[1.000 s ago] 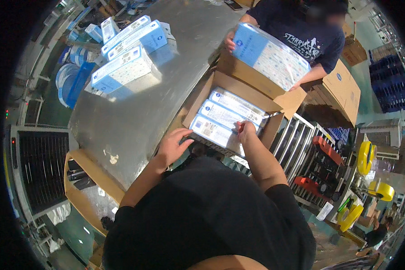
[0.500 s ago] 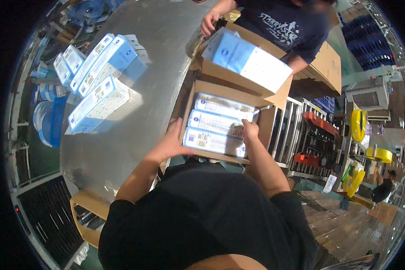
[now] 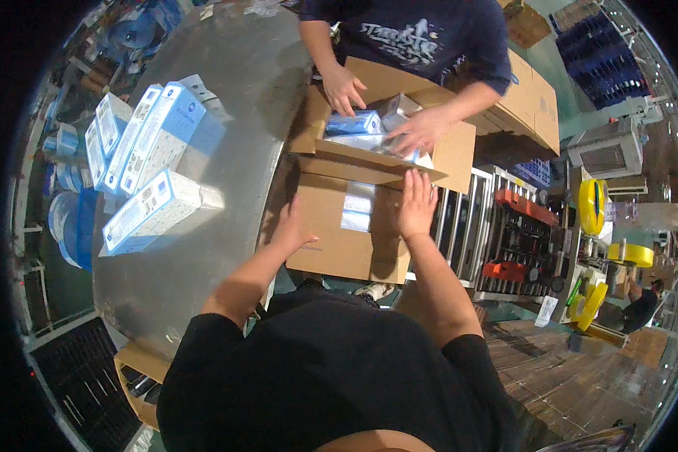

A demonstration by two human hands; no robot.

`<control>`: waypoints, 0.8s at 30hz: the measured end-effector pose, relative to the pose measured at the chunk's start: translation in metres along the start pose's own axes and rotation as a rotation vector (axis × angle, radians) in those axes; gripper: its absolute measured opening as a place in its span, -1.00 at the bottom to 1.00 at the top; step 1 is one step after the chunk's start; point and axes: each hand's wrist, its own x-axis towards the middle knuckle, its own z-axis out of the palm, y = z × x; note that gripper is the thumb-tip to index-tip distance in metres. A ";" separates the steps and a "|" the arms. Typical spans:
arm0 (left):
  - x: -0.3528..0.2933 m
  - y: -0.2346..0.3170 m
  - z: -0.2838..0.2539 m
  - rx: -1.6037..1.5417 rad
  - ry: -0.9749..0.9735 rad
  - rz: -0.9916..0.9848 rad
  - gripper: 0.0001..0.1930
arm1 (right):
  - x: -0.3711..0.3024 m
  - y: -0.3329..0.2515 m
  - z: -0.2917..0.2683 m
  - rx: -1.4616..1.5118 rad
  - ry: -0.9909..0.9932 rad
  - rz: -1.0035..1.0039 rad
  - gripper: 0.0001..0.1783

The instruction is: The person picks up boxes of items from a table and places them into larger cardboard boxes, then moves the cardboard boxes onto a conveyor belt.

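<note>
A brown cardboard carton (image 3: 328,245) stands right in front of me, with a pale label (image 3: 356,208) on the face toward me. Its inside is hidden; whether flaps are folded over or the carton is tipped I cannot tell. My left hand (image 3: 292,228) rests against its left side, thumb and fingers apart. At the far right corner, my right hand (image 3: 417,205) lies with fingers stretched out. Just beyond stands an open carton (image 3: 453,154) holding blue-and-white boxes (image 3: 354,123), and a co-worker's two hands (image 3: 420,129) reach in among them.
Several blue-and-white boxes (image 3: 154,203) stand on the metal table (image 3: 237,143) at left. A roller conveyor (image 3: 456,226) runs to the right, with a red-and-black device (image 3: 523,233) on it. Yellow tape rolls (image 3: 594,207) hang farther right. Another carton (image 3: 531,105) sits behind.
The three boxes in my carton have gone from sight behind brown cardboard. My right hand has shifted to the far edge. The co-worker's large box has gone down into the far carton.
</note>
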 end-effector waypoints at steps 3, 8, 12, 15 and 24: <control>-0.028 -0.008 0.021 -0.265 0.083 -0.132 -0.04 | -0.087 0.003 0.051 -0.069 -0.191 -0.020 -0.19; -0.040 0.036 0.033 -0.136 -0.088 -0.178 -0.26 | -0.140 0.036 0.038 0.167 -0.355 -0.052 -0.18; -0.043 0.112 0.095 -0.249 -0.100 -0.153 -0.01 | -0.124 0.102 0.026 0.264 -0.303 -0.005 -0.16; -0.027 0.185 0.162 -0.252 -0.140 0.042 0.22 | -0.121 0.177 0.043 0.295 -0.243 0.018 -0.17; 0.092 0.377 0.295 -0.297 -0.378 0.250 0.28 | -0.129 0.391 0.019 -0.013 -0.120 0.382 -0.20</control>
